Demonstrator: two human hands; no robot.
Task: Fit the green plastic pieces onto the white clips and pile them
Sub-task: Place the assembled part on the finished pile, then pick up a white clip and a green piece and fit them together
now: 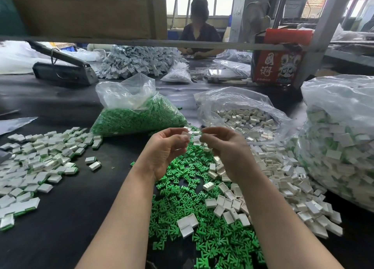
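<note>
Both hands meet above the loose green plastic pieces (194,214), fingers curled. The left hand (168,147) pinches a white clip (186,134) at its fingertips; the right hand (224,147) pinches something small and pale at 
its own tips, too hidden to name, and no green shows there. To do this step well, I judge the clip's open side should face the piece squarely before pressing. Unfilled white clips (269,167) lie scattered just right of the green ones, spilling from a plastic bag (238,107). Finished clips with green edges form a pile (38,163) well to the left on the dark table (81,208).
</note>
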